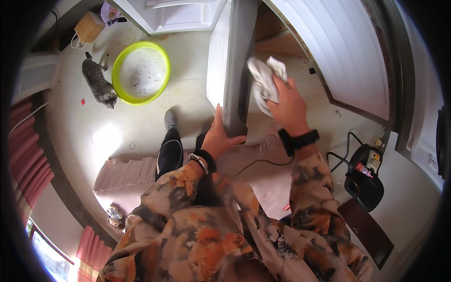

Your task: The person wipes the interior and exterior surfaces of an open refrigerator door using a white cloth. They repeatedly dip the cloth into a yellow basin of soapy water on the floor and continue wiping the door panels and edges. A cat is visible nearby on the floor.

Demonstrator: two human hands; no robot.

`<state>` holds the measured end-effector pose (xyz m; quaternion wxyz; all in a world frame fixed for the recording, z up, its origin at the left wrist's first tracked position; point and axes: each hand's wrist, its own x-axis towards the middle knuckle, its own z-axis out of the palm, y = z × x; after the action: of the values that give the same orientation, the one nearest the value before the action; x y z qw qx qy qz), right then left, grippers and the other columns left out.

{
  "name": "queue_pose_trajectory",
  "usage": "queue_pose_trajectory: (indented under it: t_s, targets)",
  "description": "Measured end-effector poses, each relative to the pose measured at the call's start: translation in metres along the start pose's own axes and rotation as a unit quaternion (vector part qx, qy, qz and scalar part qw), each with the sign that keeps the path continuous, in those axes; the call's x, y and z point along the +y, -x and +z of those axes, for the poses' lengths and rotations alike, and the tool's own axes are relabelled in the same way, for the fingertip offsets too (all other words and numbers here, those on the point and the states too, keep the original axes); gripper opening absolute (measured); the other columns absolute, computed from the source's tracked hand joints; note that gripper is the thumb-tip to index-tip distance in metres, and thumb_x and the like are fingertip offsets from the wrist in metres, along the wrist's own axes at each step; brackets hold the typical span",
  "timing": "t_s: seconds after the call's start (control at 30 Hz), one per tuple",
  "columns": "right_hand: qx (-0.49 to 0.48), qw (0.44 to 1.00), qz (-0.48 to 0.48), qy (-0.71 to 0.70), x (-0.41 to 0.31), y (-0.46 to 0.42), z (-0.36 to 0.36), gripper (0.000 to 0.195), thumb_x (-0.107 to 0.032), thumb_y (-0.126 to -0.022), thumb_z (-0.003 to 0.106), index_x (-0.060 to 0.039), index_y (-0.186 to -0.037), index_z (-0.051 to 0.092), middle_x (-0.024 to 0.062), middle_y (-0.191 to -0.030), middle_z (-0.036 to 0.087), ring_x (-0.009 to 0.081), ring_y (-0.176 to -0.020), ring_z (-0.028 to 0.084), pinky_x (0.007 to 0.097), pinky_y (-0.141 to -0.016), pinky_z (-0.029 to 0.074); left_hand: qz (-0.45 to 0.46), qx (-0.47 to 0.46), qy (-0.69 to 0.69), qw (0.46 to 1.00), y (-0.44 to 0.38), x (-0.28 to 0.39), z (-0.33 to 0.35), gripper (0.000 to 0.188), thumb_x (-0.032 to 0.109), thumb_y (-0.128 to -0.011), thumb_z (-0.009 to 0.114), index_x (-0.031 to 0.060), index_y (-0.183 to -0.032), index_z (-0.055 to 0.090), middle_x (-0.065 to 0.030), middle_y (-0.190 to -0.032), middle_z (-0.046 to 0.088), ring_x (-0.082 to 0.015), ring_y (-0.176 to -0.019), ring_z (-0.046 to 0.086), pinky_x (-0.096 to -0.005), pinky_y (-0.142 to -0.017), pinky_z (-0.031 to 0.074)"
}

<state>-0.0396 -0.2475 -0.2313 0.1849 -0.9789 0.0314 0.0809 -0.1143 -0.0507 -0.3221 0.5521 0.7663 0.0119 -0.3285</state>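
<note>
In front of me stands a door panel [234, 67] with a white inner face and a grey edge, apparently a refrigerator door. My left hand [220, 135] grips its near end, fingers along the white face and thumb reaching across the grey side. On the panel's right, my right hand [289, 105] holds a crumpled whitish cloth [265, 83]. The cloth is slightly blurred and hangs close to the grey side; contact cannot be made out. Beyond the panel is a white open cabinet interior [186, 17].
A yellow-green basin [167, 75] of foamy water sits on the floor, a tabby cat [97, 79] beside it. A pink-covered seat [130, 172] is beneath me. At right are a white ribbed panel [352, 53], a black bag-like object [364, 190] and a cable [338, 155].
</note>
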Motion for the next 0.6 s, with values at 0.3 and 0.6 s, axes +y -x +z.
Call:
queue_pose_trajectory:
  t_s: [0.3, 0.6]
  targets:
    - [-0.034, 0.992, -0.063, 0.107, -0.027, 0.017, 0.058, 0.009, -0.011, -0.072, 0.058, -0.0110, -0.079, 0.064, 0.0087, -0.105, 0.049, 0.0273, -0.086, 0.053, 0.0400, -0.064, 0.050, -0.040, -0.029, 0.001, 0.999, 0.000, 0.008, -0.006, 0.121, 0.037, -0.064, 0.080, -0.0051, -0.140, -0.004, -0.0301, -0.130, 0.041, -0.0385, -0.120, 0.045, -0.0374, -0.098, 0.039]
    - [-0.190, 0.968, -0.164, -0.021, 0.013, 0.040, 0.031, 0.023, -0.008, -0.069, 0.059, -0.0095, -0.091, 0.063, 0.0147, -0.113, 0.051, 0.0340, -0.093, 0.054, 0.0410, -0.074, 0.049, -0.055, -0.045, -0.007, 0.997, 0.001, 0.017, -0.016, 0.120, 0.035, -0.065, 0.080, -0.0019, -0.142, -0.004, -0.0290, -0.130, 0.042, -0.0371, -0.120, 0.046, -0.0374, -0.097, 0.040]
